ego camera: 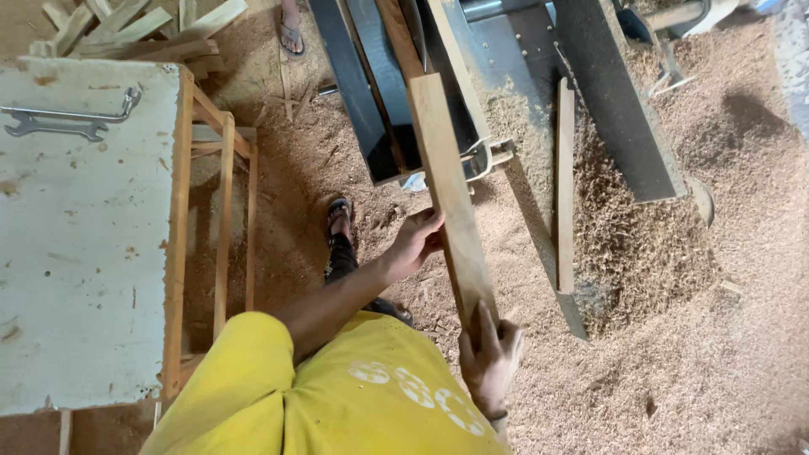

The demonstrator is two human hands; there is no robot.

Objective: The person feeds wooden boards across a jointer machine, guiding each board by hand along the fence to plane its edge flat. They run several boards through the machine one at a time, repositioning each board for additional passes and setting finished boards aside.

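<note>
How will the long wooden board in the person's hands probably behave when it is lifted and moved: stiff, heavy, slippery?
The wooden board likely stays stiff: it looks straight though gripped only near one end, by the left hand and right hand. It seems fairly light, being narrow and thin. Sawdust lying everywhere may make its surface somewhat slippery.

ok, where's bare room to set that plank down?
Free: the white worn tabletop below the two metal spanners. Crowded: the dark machine bed ahead, and sawdust piled on the floor right. Both hands, left and right, grip the long wooden plank.

Sawdust-covered floor (716, 337), a white worktable (76, 253) on the left.
</note>
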